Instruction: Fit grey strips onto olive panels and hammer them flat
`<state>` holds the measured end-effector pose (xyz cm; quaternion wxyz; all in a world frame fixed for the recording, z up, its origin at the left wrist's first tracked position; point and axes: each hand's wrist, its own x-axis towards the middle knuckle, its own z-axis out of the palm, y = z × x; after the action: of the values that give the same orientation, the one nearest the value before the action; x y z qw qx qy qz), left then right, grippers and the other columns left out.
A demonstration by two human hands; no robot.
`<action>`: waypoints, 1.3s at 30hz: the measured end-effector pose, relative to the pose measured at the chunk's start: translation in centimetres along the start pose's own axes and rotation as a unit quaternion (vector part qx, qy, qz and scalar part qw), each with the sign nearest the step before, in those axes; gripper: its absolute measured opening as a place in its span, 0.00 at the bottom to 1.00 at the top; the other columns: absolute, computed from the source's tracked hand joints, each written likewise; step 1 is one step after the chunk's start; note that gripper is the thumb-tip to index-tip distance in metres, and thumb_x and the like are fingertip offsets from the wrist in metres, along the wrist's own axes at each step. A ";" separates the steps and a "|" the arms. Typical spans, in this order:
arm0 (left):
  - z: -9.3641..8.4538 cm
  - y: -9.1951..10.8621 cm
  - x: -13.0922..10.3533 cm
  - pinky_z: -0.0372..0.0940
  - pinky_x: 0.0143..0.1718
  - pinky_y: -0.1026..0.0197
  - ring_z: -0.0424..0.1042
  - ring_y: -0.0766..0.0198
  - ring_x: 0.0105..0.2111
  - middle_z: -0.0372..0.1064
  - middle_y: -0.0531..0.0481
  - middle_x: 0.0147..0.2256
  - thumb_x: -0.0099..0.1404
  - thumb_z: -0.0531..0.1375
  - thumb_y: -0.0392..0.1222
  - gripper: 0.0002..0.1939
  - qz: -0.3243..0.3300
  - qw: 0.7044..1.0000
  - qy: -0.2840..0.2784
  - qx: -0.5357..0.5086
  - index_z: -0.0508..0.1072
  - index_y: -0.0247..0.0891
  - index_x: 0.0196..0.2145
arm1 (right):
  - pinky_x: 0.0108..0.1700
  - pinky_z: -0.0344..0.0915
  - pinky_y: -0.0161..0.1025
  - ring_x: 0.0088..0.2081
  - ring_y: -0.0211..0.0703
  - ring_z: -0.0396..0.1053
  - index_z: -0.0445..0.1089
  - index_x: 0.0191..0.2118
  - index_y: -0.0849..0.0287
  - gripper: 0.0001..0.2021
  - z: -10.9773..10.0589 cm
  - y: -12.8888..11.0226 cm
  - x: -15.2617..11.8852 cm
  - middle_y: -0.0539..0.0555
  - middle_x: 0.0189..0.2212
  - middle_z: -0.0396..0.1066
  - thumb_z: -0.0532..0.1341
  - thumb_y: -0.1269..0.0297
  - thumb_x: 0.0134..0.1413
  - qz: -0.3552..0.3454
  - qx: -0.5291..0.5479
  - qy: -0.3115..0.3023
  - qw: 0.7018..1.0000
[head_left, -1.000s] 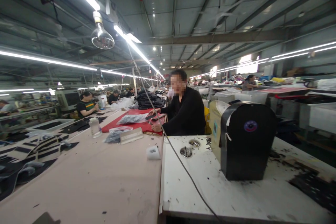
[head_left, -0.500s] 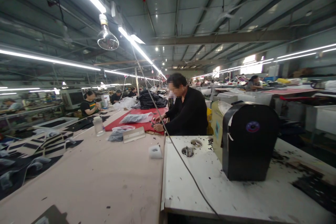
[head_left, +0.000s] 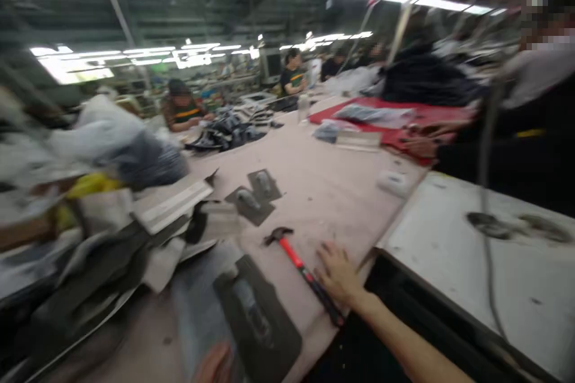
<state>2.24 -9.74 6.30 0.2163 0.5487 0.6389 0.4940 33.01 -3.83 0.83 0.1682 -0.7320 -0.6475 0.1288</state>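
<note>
My right hand (head_left: 338, 272) lies with fingers spread on the pink tabletop (head_left: 332, 191), just right of a hammer (head_left: 299, 263) with a red and black handle. At the bottom edge, my left hand (head_left: 215, 364) shows only in part and is blurred; it is by a clear plastic sheet (head_left: 193, 299). Beside it lies a dark flat piece (head_left: 260, 317) with a pale oblong part on top. Two smaller dark pieces (head_left: 251, 197) sit beyond the hammer.
Dark and pale cut pieces (head_left: 103, 287) are heaped at the left, with plastic bags (head_left: 121, 137) behind. A white table (head_left: 476, 251) stands at the right, with a hanging cable. Another person's hands (head_left: 420, 143) are over red material (head_left: 323, 112). More people sit farther back.
The view has swung left and down. My hands, the hammer and the heap of pieces have come into view; the black machine cover has gone out of it.
</note>
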 end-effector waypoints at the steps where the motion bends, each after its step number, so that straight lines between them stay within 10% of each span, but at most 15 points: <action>1: -1.4 -0.8 -0.2 0.73 0.47 0.51 0.74 0.52 0.47 0.75 0.50 0.47 0.62 0.64 0.49 0.12 -0.017 0.999 0.007 0.033 0.77 0.51 0.44 | 0.65 0.48 0.62 0.63 0.61 0.58 0.69 0.57 0.64 0.23 0.3 -0.5 0.6 0.67 0.61 0.63 0.56 0.62 0.57 -0.002 0.021 0.032 0.999; 7: -1.1 -3.0 5.4 0.64 0.58 0.43 0.70 0.48 0.55 0.70 0.36 0.55 0.63 0.60 0.44 0.23 -0.054 0.998 -0.013 0.042 0.70 0.35 0.54 | 0.50 0.68 0.48 0.45 0.48 0.71 0.62 0.59 0.59 0.22 -1.2 -8.9 -1.2 0.62 0.52 0.69 0.53 0.54 0.63 -0.167 0.249 -0.009 0.954; 12: 1.3 -3.4 8.3 0.63 0.59 0.45 0.68 0.50 0.58 0.68 0.35 0.57 0.63 0.60 0.40 0.24 -0.061 0.990 -0.113 -0.060 0.68 0.34 0.57 | 0.55 0.66 0.48 0.54 0.50 0.67 0.55 0.65 0.57 0.29 0.5 -15.1 -3.8 0.61 0.56 0.65 0.59 0.57 0.60 -0.272 0.240 -0.095 0.927; 18: 3.0 -4.9 8.7 0.67 0.55 0.51 0.74 0.54 0.49 0.73 0.41 0.51 0.63 0.60 0.40 0.22 -0.039 0.976 -0.182 -0.110 0.71 0.34 0.54 | 0.51 0.66 0.44 0.49 0.48 0.70 0.65 0.56 0.56 0.19 4.1 -16.0 -3.3 0.58 0.49 0.70 0.57 0.57 0.63 -0.241 0.204 -0.099 0.944; 28: 3.4 -4.2 8.7 0.71 0.42 0.61 0.76 0.61 0.36 0.79 0.49 0.40 0.60 0.60 0.36 0.25 0.014 0.981 -0.173 -0.089 0.72 0.40 0.56 | 0.40 0.61 0.39 0.40 0.47 0.71 0.69 0.45 0.57 0.16 4.2 -17.1 -3.5 0.57 0.40 0.71 0.52 0.52 0.66 -0.203 0.092 -0.105 0.969; 31: 4.0 -3.4 8.9 0.71 0.40 0.60 0.77 0.60 0.35 0.79 0.48 0.36 0.59 0.61 0.37 0.16 -0.006 0.991 -0.109 -0.079 0.78 0.38 0.45 | 0.38 0.60 0.39 0.38 0.48 0.71 0.69 0.43 0.58 0.15 4.3 -17.6 -3.5 0.58 0.39 0.71 0.51 0.53 0.66 -0.199 0.052 -0.095 0.974; 36: 3.8 -0.9 10.0 0.70 0.36 0.60 0.76 0.59 0.30 0.77 0.47 0.32 0.59 0.64 0.51 0.21 -0.093 0.977 0.168 -0.092 0.75 0.35 0.46 | 0.37 0.61 0.38 0.38 0.47 0.72 0.70 0.42 0.57 0.13 4.8 -18.0 -3.4 0.57 0.38 0.72 0.53 0.55 0.64 -0.193 0.063 -0.086 0.976; 39: 1.0 -0.1 9.6 0.70 0.34 0.61 0.74 0.60 0.29 0.74 0.49 0.28 0.58 0.65 0.55 0.23 -0.075 0.979 0.174 -0.080 0.74 0.36 0.44 | 0.35 0.62 0.37 0.34 0.45 0.72 0.72 0.40 0.57 0.16 4.3 -17.0 -3.1 0.53 0.31 0.73 0.53 0.51 0.64 -0.168 0.174 -0.130 0.962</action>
<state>0.10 -0.51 8.30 0.1814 0.3853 0.6648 0.6138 15.49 -4.74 3.90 0.2261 -0.5493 -0.7449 0.3038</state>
